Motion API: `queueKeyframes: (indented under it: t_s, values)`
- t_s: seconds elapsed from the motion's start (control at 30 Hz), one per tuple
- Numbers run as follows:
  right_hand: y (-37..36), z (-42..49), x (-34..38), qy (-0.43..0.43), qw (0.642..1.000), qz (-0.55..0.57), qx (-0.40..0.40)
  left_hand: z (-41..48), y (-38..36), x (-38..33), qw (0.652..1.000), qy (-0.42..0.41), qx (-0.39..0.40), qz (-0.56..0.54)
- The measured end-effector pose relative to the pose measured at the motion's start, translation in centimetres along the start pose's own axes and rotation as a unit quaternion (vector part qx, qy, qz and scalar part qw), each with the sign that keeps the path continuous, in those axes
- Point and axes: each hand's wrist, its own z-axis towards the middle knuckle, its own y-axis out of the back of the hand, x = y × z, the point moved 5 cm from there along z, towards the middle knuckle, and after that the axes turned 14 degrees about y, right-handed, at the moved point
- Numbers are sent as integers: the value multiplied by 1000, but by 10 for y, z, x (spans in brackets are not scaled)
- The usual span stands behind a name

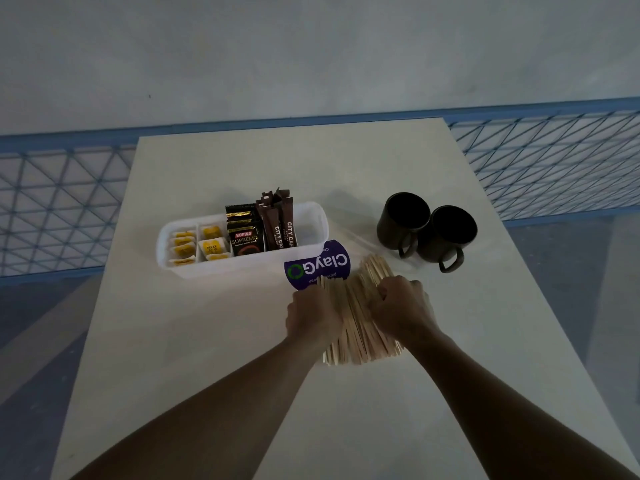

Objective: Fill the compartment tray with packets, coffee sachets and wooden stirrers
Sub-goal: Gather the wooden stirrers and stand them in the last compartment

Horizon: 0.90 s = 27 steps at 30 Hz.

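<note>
- Pale worktop (207, 341), with a grey wall behind and blue mesh fence (554, 161) on either side; light is dim.
- Tray (221, 268): white and long, at mid-worktop. Yellow packets (183, 245) fill its two left compartments. Sachets (244, 237) stand upright in the middle, with brown stick sachets (282, 226) just right of them, leaning. The right end compartment shows no stirrers yet.
- Stirrers (356, 320): one loose bundle on the worktop in front of the tray's right end, fanned at both ends. Its far tips lie over a purple sticker (318, 265).
- Left hand (311, 315): fingers curled against the bundle's left flank, gripping it.
- Right hand (401, 306): fingers curled over the bundle's right flank, gripping it.
- Mugs (403, 220): two, dark, touching each other, right of the tray and beyond the bundle.
- Risk, spill: the bundle is unbound and splayed. Squeezed only from the flanks, its middle stirrers would likely slide out on lifting and scatter over the worktop.
- Risk, bad fit: a fanned bundle lowered whole may catch on the tray rim or a divider. Stirrers would then bridge the wall rather than sit inside.
- Risk, knock-on: the stick sachets lean beside the right compartment. Bundle tips coming in from the front could topple them or push them out.
- Risk, tray shift: the tray looks light, so a shove from the bundle could slide it away.
- Risk, mugs: a wide swing right of the tray could strike them.
</note>
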Motion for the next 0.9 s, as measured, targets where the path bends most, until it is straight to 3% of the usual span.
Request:
queueKeyframes:
  t_s: [0.47,0.73,0.9]
  values:
    - [14,2,20,42,995,86,26,11,20,-10,994,0,108,16]
    - [20,13,38,27,979,193,59,16,34,-16,966,39,236,-96]
    - [28,24,52,20,953,301,28,9,62,-29,925,32,297,-236]
